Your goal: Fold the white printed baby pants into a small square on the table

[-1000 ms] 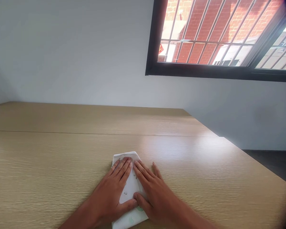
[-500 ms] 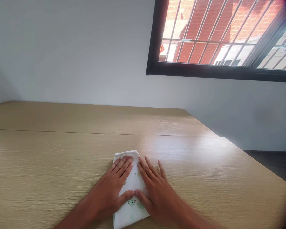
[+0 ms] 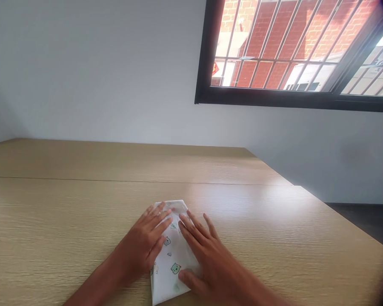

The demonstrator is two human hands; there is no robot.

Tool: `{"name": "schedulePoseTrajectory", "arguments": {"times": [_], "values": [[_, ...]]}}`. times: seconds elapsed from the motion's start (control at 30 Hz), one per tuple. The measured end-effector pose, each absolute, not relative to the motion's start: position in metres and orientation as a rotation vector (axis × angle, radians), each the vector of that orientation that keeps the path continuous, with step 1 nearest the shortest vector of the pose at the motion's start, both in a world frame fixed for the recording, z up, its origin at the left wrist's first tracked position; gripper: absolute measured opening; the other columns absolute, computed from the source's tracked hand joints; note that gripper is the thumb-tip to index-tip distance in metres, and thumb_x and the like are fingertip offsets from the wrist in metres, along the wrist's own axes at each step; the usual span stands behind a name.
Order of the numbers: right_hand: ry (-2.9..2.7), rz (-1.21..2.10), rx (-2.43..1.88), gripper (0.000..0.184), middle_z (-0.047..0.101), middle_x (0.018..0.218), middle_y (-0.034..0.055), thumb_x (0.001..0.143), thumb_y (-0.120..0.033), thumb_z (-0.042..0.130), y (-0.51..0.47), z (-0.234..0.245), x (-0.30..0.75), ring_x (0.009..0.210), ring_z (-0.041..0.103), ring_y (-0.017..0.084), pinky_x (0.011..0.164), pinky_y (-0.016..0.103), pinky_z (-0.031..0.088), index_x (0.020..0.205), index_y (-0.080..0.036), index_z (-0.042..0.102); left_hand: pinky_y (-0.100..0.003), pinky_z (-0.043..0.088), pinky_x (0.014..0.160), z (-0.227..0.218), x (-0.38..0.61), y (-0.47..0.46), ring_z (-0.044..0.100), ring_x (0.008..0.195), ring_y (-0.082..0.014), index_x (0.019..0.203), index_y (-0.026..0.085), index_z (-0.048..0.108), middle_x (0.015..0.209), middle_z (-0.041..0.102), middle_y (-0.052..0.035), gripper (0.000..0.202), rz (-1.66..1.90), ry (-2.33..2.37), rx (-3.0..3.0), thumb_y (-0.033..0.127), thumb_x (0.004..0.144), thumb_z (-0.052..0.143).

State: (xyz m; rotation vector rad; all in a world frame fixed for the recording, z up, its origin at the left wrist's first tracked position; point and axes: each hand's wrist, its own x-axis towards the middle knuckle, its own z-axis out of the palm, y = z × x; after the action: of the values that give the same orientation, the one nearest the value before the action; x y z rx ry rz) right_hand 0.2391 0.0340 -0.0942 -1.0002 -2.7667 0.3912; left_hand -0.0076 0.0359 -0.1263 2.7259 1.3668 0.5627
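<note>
A folded white cloth (image 3: 174,255) with small green animal prints lies on the wooden table in front of me. Its top edge is straight with a slanted corner at the right, and layers show along its left side. My left hand (image 3: 147,240) is over the cloth's upper left edge, fingers stretched out. Across the right side of the cloth rests my right hand (image 3: 207,250), fingers spread and thumb pointing in towards the green print. Parts of both cloth edges are hidden under the hands.
The light wooden table (image 3: 67,221) has a seam (image 3: 98,180) running across it. Its right edge slants away beside a dark floor (image 3: 360,221). Behind stand a pale wall (image 3: 98,76) and a dark-framed window (image 3: 274,94) with bars.
My left hand has shifted left, and its thumb has drawn in from the cloth's middle, so more prints show. My right hand has moved slightly, its thumb now apart from the left one.
</note>
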Motion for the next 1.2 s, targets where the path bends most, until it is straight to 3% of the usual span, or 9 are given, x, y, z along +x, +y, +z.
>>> {"name": "schedulePoseTrajectory", "arguments": {"times": [0.2,0.5,0.83,0.93,1.07,1.13,1.2], "values": [[-2.816,0.567,-0.933,0.092,0.007,0.162,0.0081,0.092,-0.061,0.054,0.035,-0.090,0.242,0.150,0.003,0.028,0.121,0.053,-0.002,0.158,-0.018,0.006,-0.046,0.032,0.119,-0.134,0.006,0.022,0.019,0.148,-0.0246,0.157,0.029,0.005,0.162,0.017,-0.0011,0.066,0.433,1.256,2.592,0.038,0.103,0.042],[-2.765,0.543,-1.117,0.080,0.008,0.161,0.0096,0.098,-0.061,0.040,0.037,-0.095,0.239,0.150,0.006,0.027,0.122,0.054,0.001,0.156,-0.013,0.015,-0.050,0.021,0.121,-0.132,0.003,0.024,0.010,0.150,-0.0264,0.156,0.031,-0.004,0.163,0.010,-0.0015,0.073,0.380,1.372,2.624,0.054,0.101,0.040],[-2.706,0.468,-1.270,0.083,0.005,0.162,0.0060,0.097,-0.059,0.044,0.038,-0.100,0.243,0.150,-0.001,0.026,0.122,0.055,0.000,0.157,-0.013,0.011,-0.062,0.004,0.119,-0.130,-0.006,0.029,0.008,0.150,-0.0296,0.157,0.028,-0.002,0.163,0.014,-0.0041,0.078,0.340,1.522,2.611,0.062,0.098,0.037],[-2.749,0.450,-1.143,0.087,0.009,0.162,0.0077,0.093,-0.057,0.053,0.039,-0.096,0.244,0.150,0.000,0.027,0.121,0.053,-0.006,0.157,-0.012,0.016,-0.063,0.005,0.119,-0.126,-0.009,0.030,0.009,0.150,-0.0308,0.157,0.028,0.006,0.162,0.019,-0.0052,0.075,0.374,1.482,2.631,0.056,0.098,0.043],[-2.797,0.449,-0.906,0.103,0.021,0.161,0.0102,0.077,-0.059,0.070,0.039,-0.090,0.244,0.149,0.009,0.030,0.121,0.050,-0.008,0.156,-0.016,0.019,-0.058,0.005,0.121,-0.118,-0.007,0.027,0.015,0.149,-0.0299,0.151,0.029,0.029,0.158,0.033,-0.0044,0.074,0.415,1.278,2.636,0.048,0.087,0.060],[-2.755,0.434,-0.835,0.096,0.036,0.154,0.0118,0.072,-0.055,0.076,0.040,-0.091,0.244,0.144,0.023,0.032,0.121,0.049,0.002,0.149,-0.018,0.033,-0.054,0.002,0.122,-0.114,-0.004,0.024,0.019,0.148,-0.0295,0.145,0.030,0.036,0.154,0.039,-0.0028,0.076,0.460,1.180,2.637,0.043,0.078,0.068],[-2.692,0.379,-0.759,0.072,0.052,0.138,0.0123,0.071,-0.050,0.077,0.041,-0.096,0.243,0.130,0.042,0.030,0.116,0.046,0.020,0.130,-0.018,0.051,-0.050,0.001,0.123,-0.108,0.001,0.020,0.026,0.144,-0.0305,0.135,0.030,0.047,0.147,0.046,-0.0022,0.074,0.485,1.106,2.632,0.039,0.067,0.074]]}}
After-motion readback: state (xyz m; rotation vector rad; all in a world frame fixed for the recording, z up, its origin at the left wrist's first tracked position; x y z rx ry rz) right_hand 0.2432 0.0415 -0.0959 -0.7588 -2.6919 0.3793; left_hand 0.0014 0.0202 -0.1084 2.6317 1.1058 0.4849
